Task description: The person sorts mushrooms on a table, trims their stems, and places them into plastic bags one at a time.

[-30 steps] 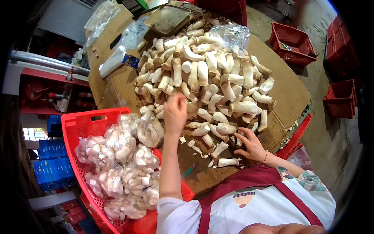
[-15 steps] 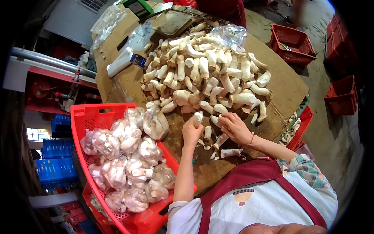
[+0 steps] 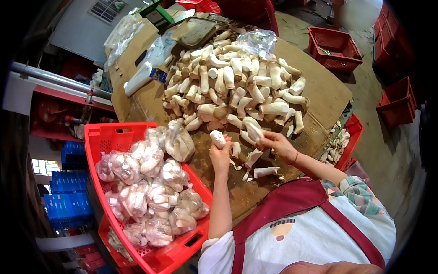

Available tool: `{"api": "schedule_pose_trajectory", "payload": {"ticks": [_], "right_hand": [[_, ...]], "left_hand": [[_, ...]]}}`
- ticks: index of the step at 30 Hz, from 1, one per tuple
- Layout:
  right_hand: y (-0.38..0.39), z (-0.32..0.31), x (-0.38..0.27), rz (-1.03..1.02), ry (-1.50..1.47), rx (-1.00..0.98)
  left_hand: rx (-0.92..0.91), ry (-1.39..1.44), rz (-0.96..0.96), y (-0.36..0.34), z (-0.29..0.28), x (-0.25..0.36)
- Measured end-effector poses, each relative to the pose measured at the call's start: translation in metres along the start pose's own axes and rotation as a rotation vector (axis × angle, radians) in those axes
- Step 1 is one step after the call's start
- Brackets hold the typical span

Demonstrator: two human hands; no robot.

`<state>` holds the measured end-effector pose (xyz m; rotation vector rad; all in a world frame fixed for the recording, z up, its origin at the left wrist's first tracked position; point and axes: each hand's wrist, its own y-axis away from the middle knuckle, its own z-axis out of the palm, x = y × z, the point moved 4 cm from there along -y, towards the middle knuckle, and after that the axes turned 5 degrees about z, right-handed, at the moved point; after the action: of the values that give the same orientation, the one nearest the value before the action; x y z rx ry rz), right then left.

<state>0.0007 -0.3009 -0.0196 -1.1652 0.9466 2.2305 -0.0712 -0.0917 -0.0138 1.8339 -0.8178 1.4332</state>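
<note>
My left hand (image 3: pixel 220 156) is closed around a pale king oyster mushroom (image 3: pixel 218 138), which points up out of the fingers. To its right, the fingers of my right hand (image 3: pixel 279 146) pinch the lower end of another king oyster mushroom (image 3: pixel 252 129) at the near edge of the heap. Beyond both hands spreads a large pile of king oyster mushrooms (image 3: pixel 237 68) on brown cardboard (image 3: pixel 321 109). Between my forearms lie several loose pieces, among them a short mushroom stem (image 3: pixel 266 171) and small trimmings.
A red crate (image 3: pixel 112 214) of bagged mushrooms (image 3: pixel 157 196) stands at left, close to my left forearm. Another red crate (image 3: pixel 353 137) with trimmings (image 3: pixel 337 144) is at right. A clear bag (image 3: pixel 258 43), a shallow tray (image 3: pixel 194 32) and a white plastic roll (image 3: pixel 138 78) lie farther back.
My right hand has drawn slightly back to the right and now grips a mushroom lifted from the heap's near edge. The mushroom in my left hand has tilted leftward.
</note>
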Motion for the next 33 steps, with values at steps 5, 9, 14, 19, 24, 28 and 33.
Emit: {"api": "schedule_pose_trajectory", "payload": {"ticks": [5,9,14,19,24,28,33], "right_hand": [[0.035,-0.067,-0.031,-0.158,0.029,0.263],[0.073,-0.183,-0.032,-0.470,-0.213,0.580],[0.154,-0.359,0.012,-0.431,-0.457,0.994],[0.181,-0.356,0.024,-0.499,0.230,1.705],[0.097,-0.150,-0.031,-0.560,0.774,0.961],[0.038,-0.040,-0.021,-0.719,1.098,0.414],[-0.009,0.019,0.014,-0.705,1.464,0.371]], "left_hand": [[-0.059,-0.759,0.112,0.002,0.003,-0.022],[0.025,-0.884,0.224,0.012,0.017,-0.037],[-0.087,-0.858,0.251,0.013,0.010,-0.044],[-0.361,-0.608,0.256,0.054,0.043,-0.003],[-0.342,-0.777,0.537,0.077,0.052,-0.033],[-0.256,-0.633,0.330,0.082,0.040,-0.024],[-0.039,-0.299,0.007,0.091,0.007,-0.017]]}}
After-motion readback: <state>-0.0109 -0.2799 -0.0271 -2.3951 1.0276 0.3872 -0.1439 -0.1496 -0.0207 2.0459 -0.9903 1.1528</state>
